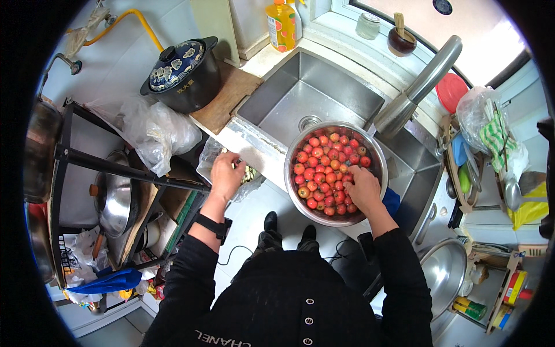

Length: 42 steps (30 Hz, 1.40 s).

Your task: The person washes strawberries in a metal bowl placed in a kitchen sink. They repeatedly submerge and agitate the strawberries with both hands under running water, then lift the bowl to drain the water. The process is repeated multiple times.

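A large stainless steel bowl (291,197) is filled with small round red fruits (324,169) that look like hawthorns or crabapples and seem to lie in water. The bowl straddles the sink's front edge. My right hand (364,188) reaches over its right side, fingertips down among the fruits; whether they grip one is hidden. Off to the left, my left hand (226,173) hovers over a bin lined with a clear plastic bag (210,152), fingers curled together. A small dark bit shows near its fingertips, too unclear to name. Pale green scraps (249,174) lie in the bag.
Behind the bowl is a double steel sink (277,104) with a tall faucet (418,86). A lidded black pot (186,78) stands on a wooden board (230,93) at left. A black metal rack (130,167) flanks my left arm; another steel bowl (442,273) is beyond my right.
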Each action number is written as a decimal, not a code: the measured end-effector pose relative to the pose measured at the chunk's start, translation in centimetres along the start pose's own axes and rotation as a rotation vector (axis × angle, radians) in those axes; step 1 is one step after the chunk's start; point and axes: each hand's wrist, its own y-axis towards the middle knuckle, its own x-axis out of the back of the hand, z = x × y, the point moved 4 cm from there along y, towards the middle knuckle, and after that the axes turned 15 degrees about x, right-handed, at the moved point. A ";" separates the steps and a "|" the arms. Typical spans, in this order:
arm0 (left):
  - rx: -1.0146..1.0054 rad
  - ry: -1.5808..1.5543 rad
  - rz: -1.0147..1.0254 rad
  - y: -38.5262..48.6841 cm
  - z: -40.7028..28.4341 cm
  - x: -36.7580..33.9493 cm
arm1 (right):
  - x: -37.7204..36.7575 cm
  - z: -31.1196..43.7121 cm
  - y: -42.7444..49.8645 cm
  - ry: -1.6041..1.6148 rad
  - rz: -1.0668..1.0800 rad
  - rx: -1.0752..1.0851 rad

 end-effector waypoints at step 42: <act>0.014 0.200 -0.200 0.0 2.0 2.2 | 3.3 -5.6 1.2 0.628 -0.198 -0.168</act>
